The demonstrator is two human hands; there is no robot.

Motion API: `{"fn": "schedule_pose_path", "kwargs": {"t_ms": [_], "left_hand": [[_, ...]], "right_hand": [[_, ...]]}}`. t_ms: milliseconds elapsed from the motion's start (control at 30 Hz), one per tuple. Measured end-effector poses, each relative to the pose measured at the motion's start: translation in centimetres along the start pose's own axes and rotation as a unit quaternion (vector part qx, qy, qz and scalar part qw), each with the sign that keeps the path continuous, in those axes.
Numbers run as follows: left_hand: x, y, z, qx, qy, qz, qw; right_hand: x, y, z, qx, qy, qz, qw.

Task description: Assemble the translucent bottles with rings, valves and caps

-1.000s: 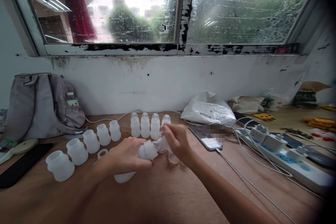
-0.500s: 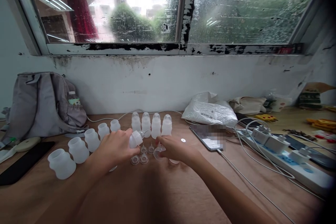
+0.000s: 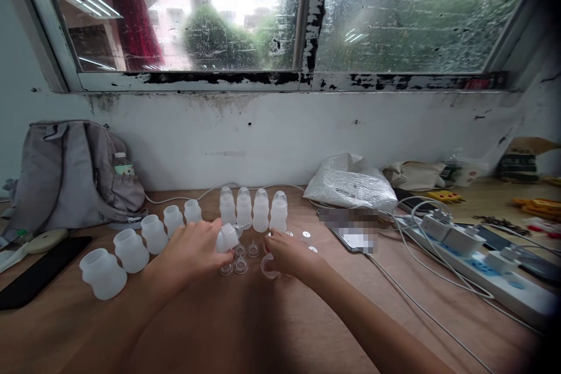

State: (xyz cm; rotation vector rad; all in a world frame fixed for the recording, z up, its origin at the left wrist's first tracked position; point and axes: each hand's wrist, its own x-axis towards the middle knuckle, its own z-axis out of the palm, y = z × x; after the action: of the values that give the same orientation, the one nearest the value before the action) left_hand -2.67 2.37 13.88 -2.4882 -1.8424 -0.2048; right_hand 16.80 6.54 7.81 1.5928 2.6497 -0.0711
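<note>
Above the tabletop (image 3: 197, 327), a tilted bottle (image 3: 225, 239) is clamped in the left hand (image 3: 195, 251), probably light, best held by its body; whether a clear cap (image 3: 268, 269) is gripped by the right hand (image 3: 291, 252) cannot be told.

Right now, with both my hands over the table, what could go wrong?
Your left hand holds a bottle tilted just above the clear teats; lowering it might scatter them. Your right hand is close in front of the capped bottles, so a forward nudge could tip the nearest one. The clear cap by your right fingers might also get knocked aside.
</note>
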Motion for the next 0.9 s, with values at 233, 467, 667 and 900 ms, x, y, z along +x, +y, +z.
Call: {"fn": "schedule_pose_path", "kwargs": {"t_ms": [233, 467, 667, 900], "left_hand": [[-0.2, 0.1, -0.1, 0.000, -0.021, -0.014, 1.000], [0.0, -0.1, 0.1, 0.006, -0.016, -0.006, 1.000], [0.0, 0.2, 0.1, 0.007, -0.033, -0.014, 0.999], [-0.1, 0.7, 0.0, 0.008, -0.039, 0.003, 0.999]], "right_hand": [[-0.1, 0.2, -0.2, 0.038, 0.016, 0.001, 0.999], [0.1, 0.8, -0.5, 0.047, 0.016, -0.007, 0.999], [0.2, 0.9, -0.7, 0.022, 0.013, 0.030, 0.999], [-0.1, 1.0, -1.1, 0.094, 0.055, 0.024, 0.994]]}}
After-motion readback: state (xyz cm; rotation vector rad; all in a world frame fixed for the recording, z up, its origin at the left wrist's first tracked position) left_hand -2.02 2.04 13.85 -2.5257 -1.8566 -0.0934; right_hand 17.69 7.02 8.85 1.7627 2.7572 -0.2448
